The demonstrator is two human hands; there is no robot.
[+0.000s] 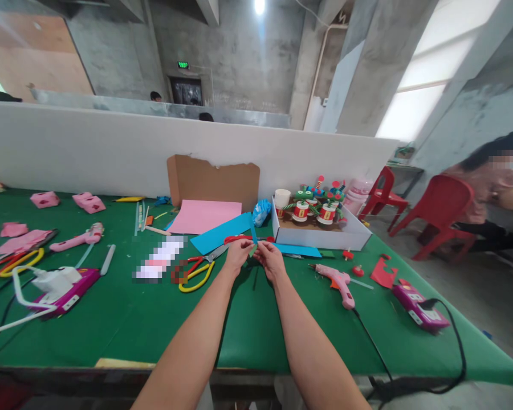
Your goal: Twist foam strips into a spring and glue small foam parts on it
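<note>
Both my hands meet over the middle of the green table [248, 341]. My left hand [239, 254] pinches a narrow strip of blue and green paper [253, 230], its upper end standing up between the hands. My right hand [270, 259] closes on the same strip from the other side. Just left of my left hand lie scissors with red and yellow handles [196, 282]. Blue paper [216, 233] and pink paper [205, 216] lie behind them. Red-handled scissors [235, 239] rest just beyond my fingers.
A white box [325, 238] holds small red, white and green figures. Pink glue guns [344, 285] and purple power strips [421, 309] lie at both sides, with cables over the right table edge. Cardboard [216, 181] leans on the white partition. A person [481, 188] sits at far right.
</note>
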